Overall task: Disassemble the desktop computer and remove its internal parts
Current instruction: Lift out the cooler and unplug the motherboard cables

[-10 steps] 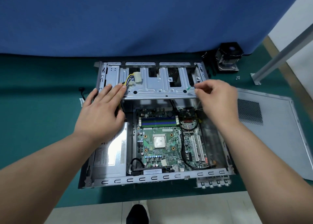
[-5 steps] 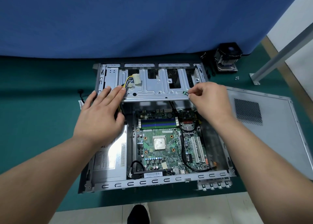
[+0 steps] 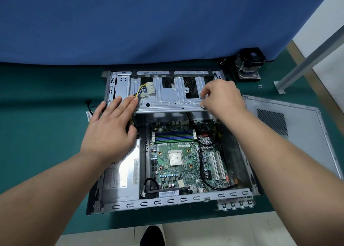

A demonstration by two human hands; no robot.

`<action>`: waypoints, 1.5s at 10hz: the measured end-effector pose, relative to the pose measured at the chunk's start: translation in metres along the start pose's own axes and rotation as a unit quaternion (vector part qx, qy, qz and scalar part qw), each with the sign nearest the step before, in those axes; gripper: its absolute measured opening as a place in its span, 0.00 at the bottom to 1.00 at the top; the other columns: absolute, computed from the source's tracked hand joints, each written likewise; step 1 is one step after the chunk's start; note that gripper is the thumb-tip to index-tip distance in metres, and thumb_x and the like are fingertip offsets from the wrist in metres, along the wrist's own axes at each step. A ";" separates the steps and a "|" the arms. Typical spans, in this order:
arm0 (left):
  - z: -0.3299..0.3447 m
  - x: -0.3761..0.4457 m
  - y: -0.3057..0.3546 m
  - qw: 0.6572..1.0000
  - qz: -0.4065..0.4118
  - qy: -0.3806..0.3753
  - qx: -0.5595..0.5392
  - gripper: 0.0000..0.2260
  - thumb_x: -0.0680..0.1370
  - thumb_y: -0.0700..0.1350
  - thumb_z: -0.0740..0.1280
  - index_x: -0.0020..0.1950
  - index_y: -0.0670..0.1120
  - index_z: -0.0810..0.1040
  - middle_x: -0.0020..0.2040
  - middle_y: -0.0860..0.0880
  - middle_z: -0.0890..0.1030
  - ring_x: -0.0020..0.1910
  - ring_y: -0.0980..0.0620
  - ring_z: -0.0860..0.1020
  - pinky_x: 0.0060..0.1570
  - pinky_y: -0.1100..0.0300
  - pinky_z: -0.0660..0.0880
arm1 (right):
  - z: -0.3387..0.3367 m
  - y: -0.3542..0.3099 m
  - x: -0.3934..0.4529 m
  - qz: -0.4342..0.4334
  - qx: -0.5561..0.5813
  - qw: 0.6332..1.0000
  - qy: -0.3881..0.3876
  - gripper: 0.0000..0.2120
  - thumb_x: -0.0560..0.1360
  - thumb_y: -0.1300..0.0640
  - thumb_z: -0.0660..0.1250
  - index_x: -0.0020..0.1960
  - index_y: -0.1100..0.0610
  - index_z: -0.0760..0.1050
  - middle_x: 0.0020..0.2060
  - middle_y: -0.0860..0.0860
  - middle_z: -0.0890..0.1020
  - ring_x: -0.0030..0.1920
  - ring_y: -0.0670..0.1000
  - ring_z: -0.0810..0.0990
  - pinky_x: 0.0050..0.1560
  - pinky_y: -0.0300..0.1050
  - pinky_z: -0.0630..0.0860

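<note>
Seeing left hand [image 3: 109,132] flat, fingers straight, on drive cage [image 3: 167,95] front-left edge, frame centre; right hand [image 3: 221,98] pinching small part at cage right edge; my view shows green mat [image 3: 41,134] open left.

Two hands [image 3: 109,132] [image 3: 222,98], one computer case [image 3: 167,201]

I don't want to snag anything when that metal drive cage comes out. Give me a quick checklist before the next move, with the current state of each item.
1. Left hand steadying the drive cage: ok, fingers lie flat on its left end.
2. Right hand has hold of the fastener at the cage's right front corner: cannot tell, the fingers are pinched there but hide it.
3. White power connector clear of the cage: not ok, it rests on the cage with its wires running under the left hand.
4. Black cable below the front edge free: cannot tell.
5. Side panel out of the way: ok, flat on the mat to the right.
</note>
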State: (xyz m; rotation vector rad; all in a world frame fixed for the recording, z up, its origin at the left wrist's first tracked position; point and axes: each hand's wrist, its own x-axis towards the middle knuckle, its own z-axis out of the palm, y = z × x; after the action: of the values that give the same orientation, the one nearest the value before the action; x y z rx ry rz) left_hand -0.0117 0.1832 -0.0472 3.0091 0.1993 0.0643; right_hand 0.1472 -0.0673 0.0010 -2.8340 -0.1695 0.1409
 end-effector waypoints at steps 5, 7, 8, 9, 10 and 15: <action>0.002 0.000 -0.001 1.000 0.003 0.008 0.001 0.32 0.78 0.54 0.51 0.83 0.55 0.57 0.82 0.58 0.59 0.82 0.55 0.55 0.81 0.49 0.47 | 0.003 0.054 -0.052 -0.131 -0.022 0.990 0.046 0.17 0.73 0.45 0.75 0.59 0.50 0.80 0.56 0.45 0.80 0.62 0.51 0.72 0.66 0.52 0.71; 0.002 0.000 -0.001 1.000 0.005 0.008 -0.001 0.32 0.78 0.54 0.50 0.84 0.55 0.57 0.82 0.57 0.59 0.82 0.55 0.55 0.81 0.49 0.47 | 0.007 0.052 -0.053 -0.127 -0.029 0.985 0.111 0.04 0.78 0.57 0.69 0.51 0.55 0.82 0.50 0.49 0.83 0.55 0.54 0.76 0.59 0.52 0.73; 0.002 0.000 -0.001 1.000 0.005 0.008 -0.001 0.32 0.78 0.54 0.50 0.84 0.55 0.57 0.82 0.57 0.59 0.82 0.55 0.55 0.81 0.49 0.47 | 0.006 0.045 -0.050 -0.121 -0.042 0.986 0.109 0.05 0.78 0.56 0.67 0.50 0.54 0.80 0.49 0.50 0.82 0.53 0.54 0.76 0.56 0.53 0.74; 0.002 0.000 -0.001 1.000 0.004 0.008 0.001 0.32 0.78 0.54 0.50 0.84 0.55 0.57 0.82 0.57 0.59 0.82 0.55 0.55 0.81 0.49 0.47 | 0.004 0.041 -0.044 -0.132 -0.059 0.987 0.069 0.07 0.77 0.54 0.68 0.55 0.54 0.78 0.52 0.50 0.79 0.54 0.54 0.75 0.57 0.53 0.74; 0.002 0.000 -0.002 1.000 0.004 0.007 0.002 0.32 0.78 0.54 0.50 0.84 0.55 0.56 0.82 0.57 0.59 0.82 0.55 0.55 0.81 0.49 0.47 | 0.004 0.041 -0.045 -0.147 -0.072 0.984 0.067 0.06 0.78 0.57 0.68 0.54 0.56 0.79 0.52 0.51 0.80 0.54 0.55 0.76 0.57 0.53 0.74; 0.004 0.001 -0.002 1.000 0.002 0.007 0.002 0.32 0.78 0.54 0.50 0.84 0.56 0.55 0.82 0.58 0.58 0.82 0.56 0.54 0.81 0.50 0.46 | -0.002 0.013 -0.013 -0.118 -0.109 0.987 0.033 0.06 0.77 0.55 0.69 0.51 0.48 0.83 0.48 0.51 0.84 0.48 0.60 0.82 0.42 0.48 0.74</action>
State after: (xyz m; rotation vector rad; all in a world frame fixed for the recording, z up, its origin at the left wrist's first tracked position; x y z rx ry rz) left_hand -0.0111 0.1849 -0.0510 3.0144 0.1957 0.0868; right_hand 0.1356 -0.0817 0.0001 -2.9998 -0.5330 -0.0233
